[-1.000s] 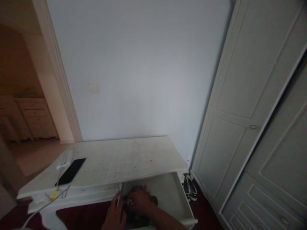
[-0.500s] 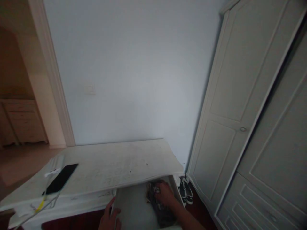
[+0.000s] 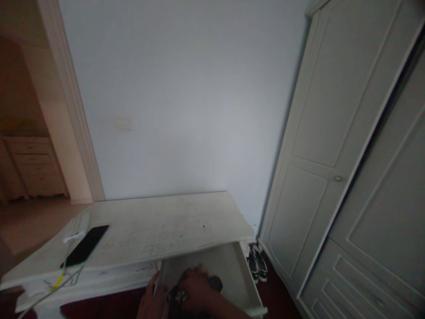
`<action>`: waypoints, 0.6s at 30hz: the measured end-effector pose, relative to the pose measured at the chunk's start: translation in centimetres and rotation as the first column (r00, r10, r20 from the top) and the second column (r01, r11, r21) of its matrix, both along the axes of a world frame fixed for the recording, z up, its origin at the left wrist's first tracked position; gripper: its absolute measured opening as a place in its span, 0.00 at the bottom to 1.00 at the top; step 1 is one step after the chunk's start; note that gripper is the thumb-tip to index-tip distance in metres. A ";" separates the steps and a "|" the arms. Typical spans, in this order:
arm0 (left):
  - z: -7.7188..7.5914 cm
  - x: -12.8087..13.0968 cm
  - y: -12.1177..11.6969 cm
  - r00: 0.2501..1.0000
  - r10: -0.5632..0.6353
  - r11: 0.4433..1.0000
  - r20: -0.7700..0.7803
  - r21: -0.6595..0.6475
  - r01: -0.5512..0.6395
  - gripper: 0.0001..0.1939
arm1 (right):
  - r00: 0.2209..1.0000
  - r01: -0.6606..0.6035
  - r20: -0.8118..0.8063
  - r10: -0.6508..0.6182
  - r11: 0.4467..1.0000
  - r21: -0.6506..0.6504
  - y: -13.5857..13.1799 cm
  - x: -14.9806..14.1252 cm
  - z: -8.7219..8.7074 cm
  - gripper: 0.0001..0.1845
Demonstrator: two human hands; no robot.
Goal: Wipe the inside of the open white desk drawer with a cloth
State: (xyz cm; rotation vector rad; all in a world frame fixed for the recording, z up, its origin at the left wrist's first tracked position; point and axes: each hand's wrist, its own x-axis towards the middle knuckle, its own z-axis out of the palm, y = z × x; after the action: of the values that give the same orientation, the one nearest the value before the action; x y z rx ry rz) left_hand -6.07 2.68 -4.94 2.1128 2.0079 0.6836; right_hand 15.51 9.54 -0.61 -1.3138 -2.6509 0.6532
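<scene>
An open white drawer (image 3: pixel 237 270) sticks out from the low white cabinet. My left hand (image 3: pixel 153 300) is closed round the drawer's left side wall. Inside the drawer, my right hand (image 3: pixel 195 292) grips a dark, crumpled cloth bundle (image 3: pixel 215 283) with a lighter pattern on it. The bundle lies toward the drawer's left side, close to my left hand. My right hand and forearm cover much of it, so its exact kind cannot be made out.
On the cabinet top (image 3: pixel 159 221) lie a black phone (image 3: pixel 86 244), a white power strip (image 3: pixel 78 227) and cables. Dark sneakers (image 3: pixel 257 262) stand on the floor between the drawer and the white wardrobe (image 3: pixel 305 199). A doorway is at the left.
My right hand has moved left across the drawer with the dark cloth bundle, uncovering the drawer's right part. My left hand stays at the left side wall.
</scene>
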 end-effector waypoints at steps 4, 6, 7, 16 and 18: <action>-0.3 -0.1 -0.3 0.999 0.002 1.000 0.049 -0.023 -0.001 0.26 | 0.994 0.111 -0.025 -0.111 0.994 0.000 0.8 -3.0 0.6 0.26; -0.1 0.3 -0.7 0.999 0.018 1.000 0.052 0.021 -0.019 0.27 | 0.982 0.181 -0.051 -0.180 0.983 0.015 1.4 -2.8 1.1 0.25; 0.0 0.5 -0.9 0.999 0.023 0.999 0.049 0.035 -0.025 0.27 | 0.975 0.217 -0.059 -0.216 0.976 0.021 1.8 -2.4 1.4 0.25; 0.3 0.3 -1.1 0.998 0.006 0.999 0.055 0.049 -0.009 0.21 | 0.894 0.448 -0.054 -0.446 0.892 0.060 3.5 8.3 2.0 0.31; -0.2 -0.1 -0.8 0.998 -0.036 0.999 0.057 0.032 0.034 0.20 | 0.904 0.427 -0.013 -0.427 0.903 0.043 3.0 10.7 2.1 0.30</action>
State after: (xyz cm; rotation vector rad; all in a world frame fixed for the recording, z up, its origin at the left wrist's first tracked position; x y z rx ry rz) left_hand -6.14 1.90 -5.19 2.1150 1.9384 0.7659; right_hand 26.23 12.50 1.47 -1.7948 -2.2366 0.5246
